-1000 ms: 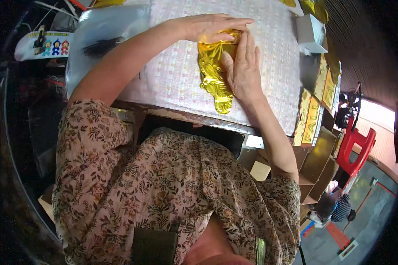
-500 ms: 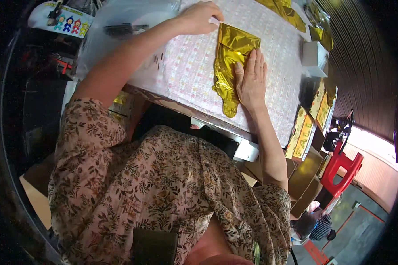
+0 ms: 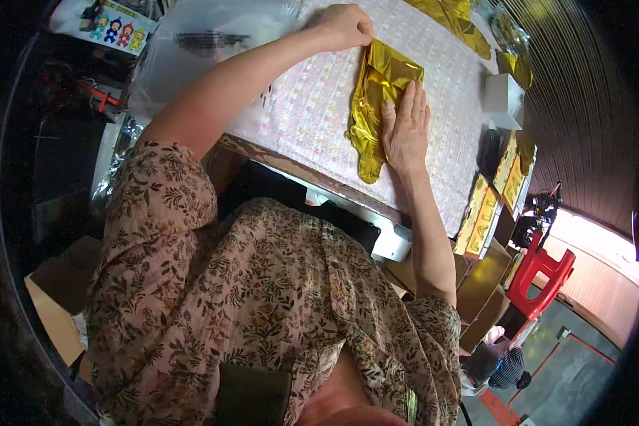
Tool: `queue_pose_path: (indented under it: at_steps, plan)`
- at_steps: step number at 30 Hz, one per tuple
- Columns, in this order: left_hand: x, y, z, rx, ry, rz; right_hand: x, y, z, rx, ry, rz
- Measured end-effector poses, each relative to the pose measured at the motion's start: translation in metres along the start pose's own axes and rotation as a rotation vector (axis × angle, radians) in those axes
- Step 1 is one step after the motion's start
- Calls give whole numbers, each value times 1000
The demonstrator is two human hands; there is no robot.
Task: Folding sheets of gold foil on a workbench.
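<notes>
A flat, shiny gold foil balloon [image 3: 368,117] lies partly folded on the table, its rounded, narrow end toward me. At its far left corner, the fingertips of my left hand [image 3: 346,30] are pinched closed on the foil. My right hand [image 3: 406,135] rests flat along the balloon's right edge, fingers stretched out and pressing on the foil. Creases run through the foil between the two hands.
A pale patterned cloth [image 3: 312,106] covers the table. Clear plastic bags [image 3: 167,67] lie at the left. More gold foil [image 3: 468,28] sits at the far right, near a white box [image 3: 504,99] and yellow boxes [image 3: 478,213]. A red stool [image 3: 539,277] and another person [image 3: 497,366] are beyond.
My left hand has moved a little to the right, drawing the far left corner of the gold foil balloon inward. My right hand stays flat on the foil.
</notes>
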State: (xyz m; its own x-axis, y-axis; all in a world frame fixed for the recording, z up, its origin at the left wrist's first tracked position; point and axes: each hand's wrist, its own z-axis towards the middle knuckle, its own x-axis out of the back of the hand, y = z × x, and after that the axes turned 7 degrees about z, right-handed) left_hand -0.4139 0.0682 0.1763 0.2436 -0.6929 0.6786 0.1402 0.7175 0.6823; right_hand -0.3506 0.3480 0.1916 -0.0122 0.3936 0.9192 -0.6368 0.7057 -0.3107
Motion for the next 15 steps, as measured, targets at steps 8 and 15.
queue_pose_path:
  at_steps: [8, 15]
  plan:
    - [1, 19, 2, 114, -7, 44, -3, 0, 0, -33, -9, -65]
    - [-13, 18, -4, -50, 243, 252, -3, 0, 0, -23, -7, -93]
